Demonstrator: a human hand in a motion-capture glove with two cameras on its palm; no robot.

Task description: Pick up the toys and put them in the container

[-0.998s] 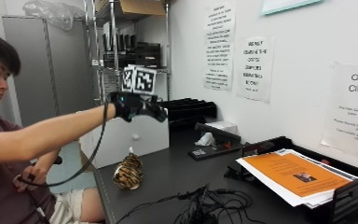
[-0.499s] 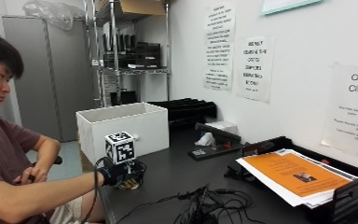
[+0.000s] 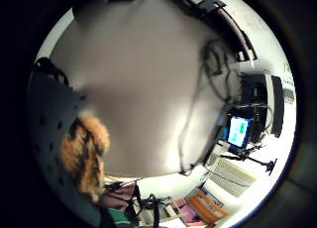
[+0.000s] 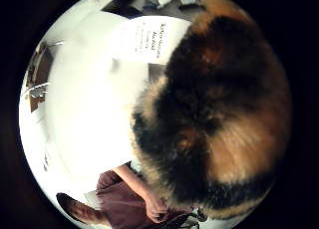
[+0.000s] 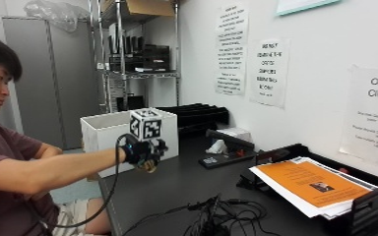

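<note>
Black tabletop [image 5: 176, 187] on my outside feed, person seated at its near end with the right arm stretched out over it. My gloved right hand [image 5: 140, 151] sits above the surface, just in front of the white container [image 5: 104, 132].

Fingers are curled round the furry toy [image 5: 149, 166]; only an orange-brown bit of it shows below the glove from outside. The toy is lifted off the tabletop, not inside the container, beside its front wall.

Thumb-side palm cam: the toy [image 4: 214, 114] fills most of the view, patchy black, orange and tan fur, right against the palm. Behind it I see a white wall with a printed sheet [image 4: 144, 40], and the person's maroon shirt [image 4: 124, 199].

Little-finger-side palm cam: the toy [image 3: 86, 156] shows at the edge beside the black glove material, with the dark tabletop [image 3: 143, 89] spread out beneath. A tangle of black cables [image 3: 198, 124] runs across that surface.

Other stuff on the outside feed:
- black cables [image 5: 222, 219] bunched at the near middle of the tabletop
- black paper tray [image 5: 372, 201] toward the wall side, holding a stack with an orange sheet [image 5: 303, 179] on top
- black desk organiser [image 5: 195, 115] behind the container
- metal shelving rack [image 5: 137, 49] further back
- paper notices [image 5: 267, 71] taped to the wall

I can't tell whether anything is already in the container; its inside is hidden.
</note>
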